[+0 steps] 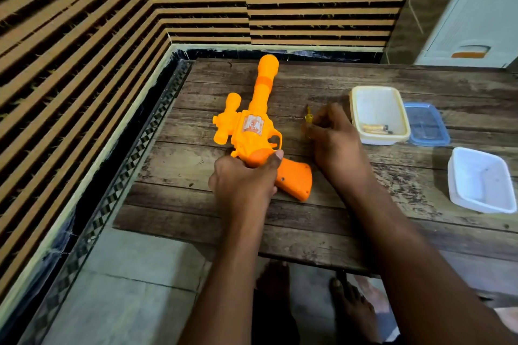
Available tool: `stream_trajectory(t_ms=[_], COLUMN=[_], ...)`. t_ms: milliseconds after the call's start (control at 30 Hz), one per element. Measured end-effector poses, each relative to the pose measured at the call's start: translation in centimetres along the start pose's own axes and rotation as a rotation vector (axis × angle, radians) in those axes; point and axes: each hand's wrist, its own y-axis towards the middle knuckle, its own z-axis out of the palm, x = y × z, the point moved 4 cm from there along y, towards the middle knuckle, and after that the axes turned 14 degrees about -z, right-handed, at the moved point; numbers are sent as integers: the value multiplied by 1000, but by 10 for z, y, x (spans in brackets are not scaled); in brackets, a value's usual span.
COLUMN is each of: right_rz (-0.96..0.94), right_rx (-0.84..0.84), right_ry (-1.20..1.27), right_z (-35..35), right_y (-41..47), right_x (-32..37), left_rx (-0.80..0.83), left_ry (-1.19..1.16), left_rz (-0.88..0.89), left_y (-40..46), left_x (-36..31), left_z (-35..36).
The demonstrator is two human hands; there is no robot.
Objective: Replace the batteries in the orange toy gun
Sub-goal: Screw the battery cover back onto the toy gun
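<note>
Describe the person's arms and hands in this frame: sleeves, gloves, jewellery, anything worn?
Both forearms are bare up to the frame edge, with no sleeves in view. The left hand and right hand wear no gloves. No watch, bracelet or wristband shows on either wrist, and no rings are visible on the fingers that show. No tape, markers or cables on either arm.

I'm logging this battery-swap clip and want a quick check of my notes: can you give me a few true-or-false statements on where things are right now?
1. The left hand holds the toy gun on the table. True.
2. The right hand is empty. False: it holds a yellow screwdriver.
3. Batteries lie in the cream tub. True.
4. The blue lid covers the cream tub. False: it lies beside it.
5. The white tub holds batteries. False: none visible.
</note>
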Motion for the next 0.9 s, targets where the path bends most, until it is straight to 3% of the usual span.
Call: stream_trajectory(t_ms=[267,500,700,900], right_rz=[17,-167,-211,-14], right_rx=[185,217,-69,-228], right_ry=[-28,-210,-182,-202], right_z=[6,-8,-52,-115], right_y=[1,-4,-5,-26], right_x=[-4,8,16,3], left_rx=[-70,-115,-198,58], left_ry=[180,222,204,129], left_rz=[86,151,422,646], left_y=[-2,-9,-44,-76], left_x=[-1,-7,-38,-45], left_z=[-5,-10,-6,43])
